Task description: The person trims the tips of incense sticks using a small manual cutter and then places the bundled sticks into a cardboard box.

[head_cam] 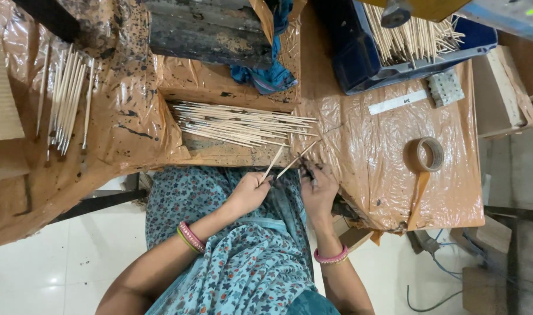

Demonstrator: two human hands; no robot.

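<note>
Left hand: the left hand, grip pinched on a thin pale wooden stick.
Right hand: the right hand, grasping a second thin wooden stick.
Sticks: both angled up over the surface edge, just below the heap of pale sticks on the brown plastic-covered surface.

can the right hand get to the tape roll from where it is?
Probably yes. The tape roll lies flat on the plastic-covered table, off to the side of the right hand, with only bare sheet between. But that hand is pinching a thin stick, so it isn't free.

A tape roll lies near a blue crate.
</note>
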